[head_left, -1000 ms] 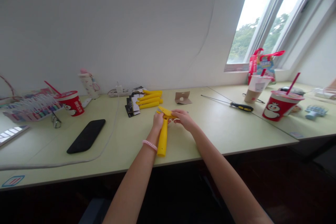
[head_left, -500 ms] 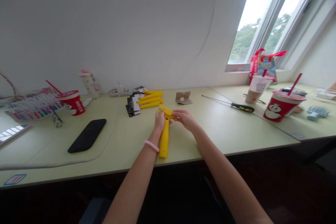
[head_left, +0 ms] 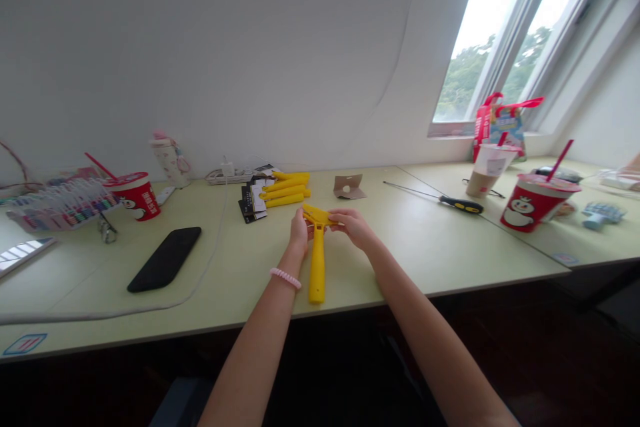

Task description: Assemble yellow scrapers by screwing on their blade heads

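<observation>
Gripping a yellow tool (head_left: 317,273) between left hand (head_left: 300,232) and right hand (head_left: 353,227).

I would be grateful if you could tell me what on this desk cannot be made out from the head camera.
- Head of the yellow plastic tool: head view, partly covered by the left hand and right hand.
- Print on the stacked cards: head view, too small to read.
- White object: head view, cut off by the right edge.
</observation>
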`<state>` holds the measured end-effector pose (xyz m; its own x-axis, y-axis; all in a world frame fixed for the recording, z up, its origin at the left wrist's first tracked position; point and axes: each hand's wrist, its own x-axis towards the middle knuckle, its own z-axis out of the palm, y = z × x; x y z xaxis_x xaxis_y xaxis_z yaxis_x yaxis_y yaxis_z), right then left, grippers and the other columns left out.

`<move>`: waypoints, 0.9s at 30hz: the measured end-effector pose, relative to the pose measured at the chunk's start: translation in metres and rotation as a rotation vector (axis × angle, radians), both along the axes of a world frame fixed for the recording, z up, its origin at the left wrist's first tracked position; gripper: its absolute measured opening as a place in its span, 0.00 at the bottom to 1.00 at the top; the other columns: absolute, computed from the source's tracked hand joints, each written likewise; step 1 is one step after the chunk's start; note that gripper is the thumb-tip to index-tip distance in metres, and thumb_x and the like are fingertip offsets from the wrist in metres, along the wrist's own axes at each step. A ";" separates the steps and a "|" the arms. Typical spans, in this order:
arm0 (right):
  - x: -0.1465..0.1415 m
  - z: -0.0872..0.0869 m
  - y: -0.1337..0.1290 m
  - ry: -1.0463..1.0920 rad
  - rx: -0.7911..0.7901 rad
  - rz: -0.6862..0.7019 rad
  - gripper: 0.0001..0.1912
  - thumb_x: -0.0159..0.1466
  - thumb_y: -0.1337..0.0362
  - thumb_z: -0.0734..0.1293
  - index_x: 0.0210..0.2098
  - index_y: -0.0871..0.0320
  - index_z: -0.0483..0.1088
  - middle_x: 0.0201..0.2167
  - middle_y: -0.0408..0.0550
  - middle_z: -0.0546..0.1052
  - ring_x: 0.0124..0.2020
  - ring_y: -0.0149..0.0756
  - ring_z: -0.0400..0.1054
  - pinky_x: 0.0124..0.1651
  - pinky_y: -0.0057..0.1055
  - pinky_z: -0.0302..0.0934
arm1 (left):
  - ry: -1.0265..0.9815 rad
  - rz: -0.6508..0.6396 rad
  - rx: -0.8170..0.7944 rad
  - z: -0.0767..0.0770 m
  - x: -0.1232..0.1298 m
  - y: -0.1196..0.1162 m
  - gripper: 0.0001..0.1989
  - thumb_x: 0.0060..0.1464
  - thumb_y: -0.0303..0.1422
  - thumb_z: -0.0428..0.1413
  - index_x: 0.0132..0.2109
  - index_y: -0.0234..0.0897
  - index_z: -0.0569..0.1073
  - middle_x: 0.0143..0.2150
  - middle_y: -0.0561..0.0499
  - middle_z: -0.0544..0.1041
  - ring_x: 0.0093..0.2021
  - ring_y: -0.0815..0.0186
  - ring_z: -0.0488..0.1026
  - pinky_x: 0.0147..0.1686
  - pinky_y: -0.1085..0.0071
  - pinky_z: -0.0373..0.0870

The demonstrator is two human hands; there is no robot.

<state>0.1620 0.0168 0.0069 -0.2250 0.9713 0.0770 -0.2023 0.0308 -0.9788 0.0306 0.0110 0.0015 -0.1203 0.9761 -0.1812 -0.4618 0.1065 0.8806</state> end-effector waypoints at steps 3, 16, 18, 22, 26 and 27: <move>0.001 -0.001 0.001 -0.001 0.017 -0.002 0.05 0.51 0.71 0.66 0.28 0.63 0.74 0.27 0.50 0.76 0.26 0.30 0.69 0.31 0.25 0.65 | 0.060 0.058 0.000 0.002 -0.002 -0.001 0.12 0.50 0.38 0.46 0.33 0.33 0.67 0.24 0.48 0.73 0.19 0.68 0.70 0.21 0.73 0.67; 0.003 0.004 -0.001 -0.016 -0.075 -0.076 0.06 0.49 0.67 0.67 0.29 0.60 0.73 0.34 0.49 0.75 0.35 0.33 0.69 0.32 0.26 0.63 | 0.171 0.181 0.159 -0.003 -0.004 0.002 0.04 0.45 0.28 0.48 0.27 0.33 0.67 0.21 0.49 0.73 0.20 0.66 0.71 0.23 0.69 0.69; 0.004 0.004 0.000 -0.002 -0.062 -0.096 0.07 0.48 0.65 0.68 0.28 0.60 0.73 0.33 0.48 0.76 0.35 0.33 0.68 0.33 0.25 0.61 | 0.179 0.185 0.162 -0.003 -0.003 0.002 0.04 0.45 0.28 0.48 0.26 0.34 0.66 0.20 0.50 0.72 0.19 0.66 0.71 0.23 0.69 0.69; 0.005 0.002 0.002 0.043 -0.024 -0.111 0.09 0.48 0.62 0.68 0.27 0.60 0.73 0.31 0.48 0.76 0.36 0.34 0.68 0.37 0.27 0.60 | 0.178 0.194 0.167 -0.003 -0.003 0.002 0.04 0.44 0.28 0.48 0.26 0.34 0.66 0.19 0.51 0.71 0.19 0.66 0.70 0.23 0.69 0.69; 0.002 0.002 -0.002 -0.067 0.056 -0.055 0.10 0.48 0.61 0.68 0.28 0.61 0.74 0.33 0.49 0.76 0.37 0.36 0.68 0.42 0.30 0.60 | 0.169 0.180 0.157 -0.004 -0.003 0.002 0.05 0.44 0.28 0.47 0.26 0.34 0.66 0.22 0.49 0.73 0.21 0.66 0.71 0.25 0.69 0.70; 0.001 0.002 -0.004 -0.102 0.074 -0.058 0.10 0.49 0.61 0.68 0.28 0.61 0.74 0.33 0.50 0.77 0.37 0.36 0.68 0.42 0.30 0.60 | 0.169 0.182 0.153 -0.004 -0.003 0.003 0.05 0.44 0.28 0.47 0.26 0.34 0.66 0.22 0.49 0.74 0.21 0.66 0.72 0.25 0.69 0.70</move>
